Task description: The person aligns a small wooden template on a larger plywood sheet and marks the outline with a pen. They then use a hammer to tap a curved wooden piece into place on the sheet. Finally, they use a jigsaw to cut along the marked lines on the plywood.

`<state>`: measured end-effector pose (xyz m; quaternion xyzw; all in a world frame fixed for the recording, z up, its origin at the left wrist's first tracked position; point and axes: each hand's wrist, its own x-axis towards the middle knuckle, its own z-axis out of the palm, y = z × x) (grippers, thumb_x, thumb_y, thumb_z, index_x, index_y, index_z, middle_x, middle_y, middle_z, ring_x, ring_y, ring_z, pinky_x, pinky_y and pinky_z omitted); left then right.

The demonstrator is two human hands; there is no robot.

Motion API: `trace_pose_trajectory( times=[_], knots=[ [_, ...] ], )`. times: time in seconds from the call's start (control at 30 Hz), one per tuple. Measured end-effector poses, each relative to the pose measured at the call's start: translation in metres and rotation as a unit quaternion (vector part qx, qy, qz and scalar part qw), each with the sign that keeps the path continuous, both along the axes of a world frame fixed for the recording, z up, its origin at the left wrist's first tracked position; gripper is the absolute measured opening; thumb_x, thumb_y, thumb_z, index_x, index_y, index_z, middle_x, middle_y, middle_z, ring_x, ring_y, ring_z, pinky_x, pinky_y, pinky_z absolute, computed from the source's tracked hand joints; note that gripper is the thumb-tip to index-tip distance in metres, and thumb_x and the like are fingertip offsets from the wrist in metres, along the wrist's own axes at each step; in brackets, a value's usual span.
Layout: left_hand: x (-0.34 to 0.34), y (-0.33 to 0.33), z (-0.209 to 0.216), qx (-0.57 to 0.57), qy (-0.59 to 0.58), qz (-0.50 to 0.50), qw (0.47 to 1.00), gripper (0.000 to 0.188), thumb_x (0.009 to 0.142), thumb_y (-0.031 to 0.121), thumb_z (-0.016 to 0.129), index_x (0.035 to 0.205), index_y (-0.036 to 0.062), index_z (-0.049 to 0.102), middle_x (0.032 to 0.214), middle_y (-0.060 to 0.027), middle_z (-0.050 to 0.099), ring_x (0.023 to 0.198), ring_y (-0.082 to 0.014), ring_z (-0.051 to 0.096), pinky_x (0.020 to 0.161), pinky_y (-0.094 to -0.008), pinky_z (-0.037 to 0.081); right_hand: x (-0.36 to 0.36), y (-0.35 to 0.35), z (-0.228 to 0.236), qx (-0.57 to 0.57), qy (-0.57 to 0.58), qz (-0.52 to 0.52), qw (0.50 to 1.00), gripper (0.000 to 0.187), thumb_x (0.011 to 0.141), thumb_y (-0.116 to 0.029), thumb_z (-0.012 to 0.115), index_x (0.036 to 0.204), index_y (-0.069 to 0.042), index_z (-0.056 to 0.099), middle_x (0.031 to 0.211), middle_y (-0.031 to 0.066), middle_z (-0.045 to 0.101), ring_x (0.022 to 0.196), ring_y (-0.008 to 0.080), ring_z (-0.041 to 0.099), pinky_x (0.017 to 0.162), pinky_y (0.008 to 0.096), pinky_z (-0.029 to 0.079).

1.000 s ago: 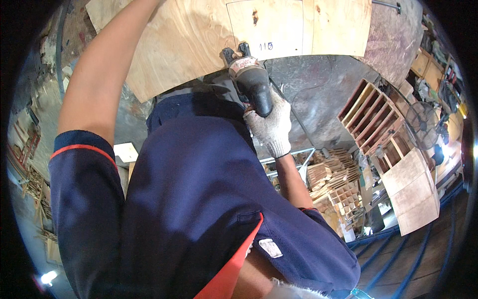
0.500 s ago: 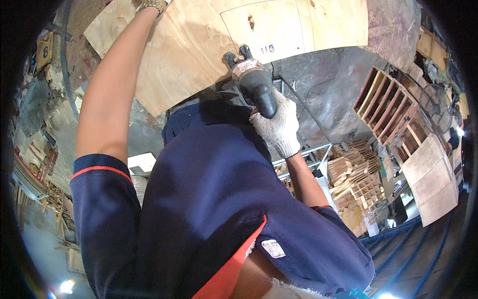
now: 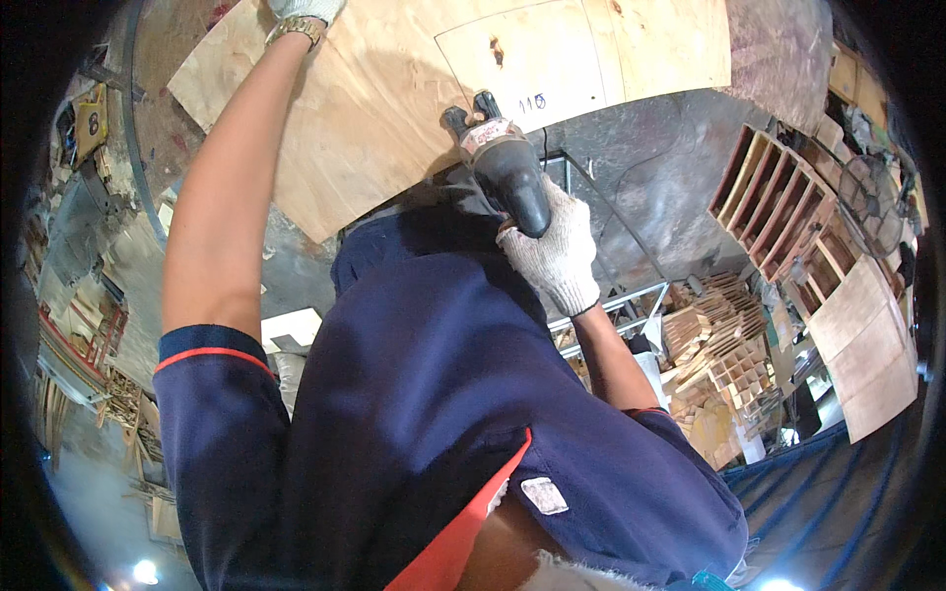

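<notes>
A sheet of pale plywood [image 3: 374, 128] spreads across the top of the view, with dark curved lines and handwritten marks drawn on it. In a white knit glove, my right hand [image 3: 557, 246] is wrapped round a handheld power tool [image 3: 507, 172] with a black rounded body and a grey head, which looks like a jigsaw. Its two black prongs rest at the sheet's near edge, close to a drawn line; no blade shows. My left hand [image 3: 305, 8], also gloved and with a watch at the wrist, is over the sheet at the upper left. The frame cuts off its fingers.
A slatted wooden frame [image 3: 774, 202] stands at the right, with a fan [image 3: 867, 192] beside it and plywood panels [image 3: 867, 345] below. Stacked wood strips [image 3: 714, 315] lie behind my right arm. A cord [image 3: 631, 163] runs over the grey floor.
My left hand and forearm show slightly lower in the view, so more of the glove is visible. The power tool stays nearly in place at the sheet's edge; the whole view has shifted a little.
</notes>
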<state>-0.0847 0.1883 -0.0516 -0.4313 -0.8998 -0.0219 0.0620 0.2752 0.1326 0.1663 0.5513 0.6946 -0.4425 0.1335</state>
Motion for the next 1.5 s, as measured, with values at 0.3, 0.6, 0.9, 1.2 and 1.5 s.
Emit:
trace_pose_trajectory(
  times=[0.3, 0.6, 0.9, 1.2, 1.5],
  knots=[
    [0.005, -0.002, 0.008, 0.0, 0.001, -0.013, 1.0, 0.077, 0.097, 0.061, 0.052, 0.147, 0.0018, 0.049, 0.147, -0.0165, 0.056, 0.139, -0.0305, 0.047, 0.114, -0.0479, 0.035, -0.003, -0.002, 0.003, 0.023, -0.015, 0.004, 1.0, 0.046, 0.067, -0.021, 0.08, 0.106, 0.002, 0.067, 0.084, 0.0262, 0.071, 0.083, 0.0436, 0.072, 0.076, 0.0473, 0.057],
    [0.007, -0.006, 0.009, 0.002, -0.003, -0.017, 1.0, 0.077, 0.099, 0.06, 0.049, 0.15, 0.0027, 0.046, 0.15, -0.0169, 0.053, 0.142, -0.0312, 0.044, 0.118, -0.0487, 0.03, -0.005, 0.001, 0.005, -0.005, -0.028, -0.003, 1.0, 0.052, 0.067, -0.022, 0.081, 0.11, 0.004, 0.067, 0.085, 0.0266, 0.071, 0.084, 0.0432, 0.072, 0.077, 0.0469, 0.057],
    [0.015, -0.012, 0.006, 0.008, 0.03, -0.003, 1.0, 0.077, 0.099, 0.061, 0.047, 0.149, 0.0028, 0.048, 0.153, -0.018, 0.051, 0.143, -0.0306, 0.044, 0.119, -0.048, 0.029, -0.002, 0.001, 0.01, 0.005, 0.011, 0.018, 1.0, 0.052, 0.068, -0.02, 0.08, 0.112, 0.003, 0.067, 0.084, 0.0263, 0.071, 0.083, 0.0426, 0.072, 0.077, 0.0461, 0.058],
    [0.015, -0.01, 0.025, 0.006, -0.014, -0.009, 1.0, 0.077, 0.097, 0.06, 0.052, 0.145, 0.0003, 0.049, 0.147, -0.0193, 0.054, 0.141, -0.0301, 0.045, 0.113, -0.0448, 0.033, 0.0, 0.001, 0.004, -0.022, -0.066, 0.037, 0.997, 0.064, 0.068, -0.026, 0.081, 0.124, -0.001, 0.064, 0.101, 0.0262, 0.069, 0.1, 0.0451, 0.065, 0.089, 0.0502, 0.053],
    [0.015, -0.009, 0.018, 0.024, 0.002, -0.014, 1.0, 0.08, 0.096, 0.06, 0.053, 0.148, -0.0007, 0.046, 0.15, -0.0193, 0.053, 0.143, -0.0305, 0.045, 0.113, -0.0453, 0.034, -0.003, 0.007, 0.004, -0.021, -0.033, 0.023, 0.999, 0.055, 0.066, -0.023, 0.079, 0.116, -0.002, 0.067, 0.094, 0.0238, 0.071, 0.09, 0.0426, 0.069, 0.082, 0.048, 0.056]
  ],
)
